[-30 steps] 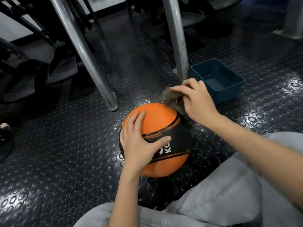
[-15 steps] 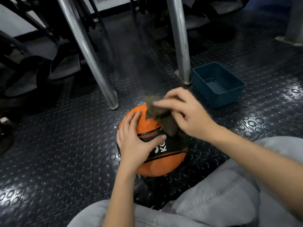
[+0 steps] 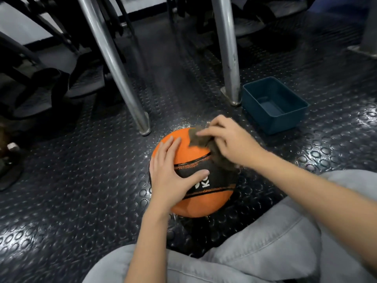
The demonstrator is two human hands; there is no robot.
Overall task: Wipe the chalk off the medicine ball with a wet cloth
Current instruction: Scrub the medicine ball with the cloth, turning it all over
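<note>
**Item: medicine ball** (image 3: 191, 154). Orange, with a black band (image 3: 216, 176) bearing partly hidden white lettering. It rests on the studded dark floor (image 3: 81, 180), in the near centre of the scene, just beyond the person's grey trouser legs (image 3: 265, 242).

**Item: cloth** (image 3: 199, 139). Dark grey-brown and crumpled. It lies against the far upper face of the ball and trails down the ball's right side under the wrist.

**Left hand** (image 3: 171, 176). Grip spread: fingers flat on the ball's left face, thumb laid across the band. It holds nothing and steadies the ball.

**Right hand** (image 3: 230, 141). Grip pinching the cloth, with fingertips curled round its bunched edge and pressing it onto the orange panel.

**Surroundings.** A blue tub (image 3: 273, 105) stands on the floor to the far right, well apart from the ball; its contents cannot be told. Two metal frame legs (image 3: 114, 64) rise at the far side.

**Step in hand (judged).** Wiping is in progress on the top panel. Chalk on the ball is too faint to tell, so the amount remaining is uncertain.

**Next move calls for (judged).** A firm stroke of the cloth across the panel, with the left hand bracing against roll, then turning the ball to bring unwiped faces up.
</note>
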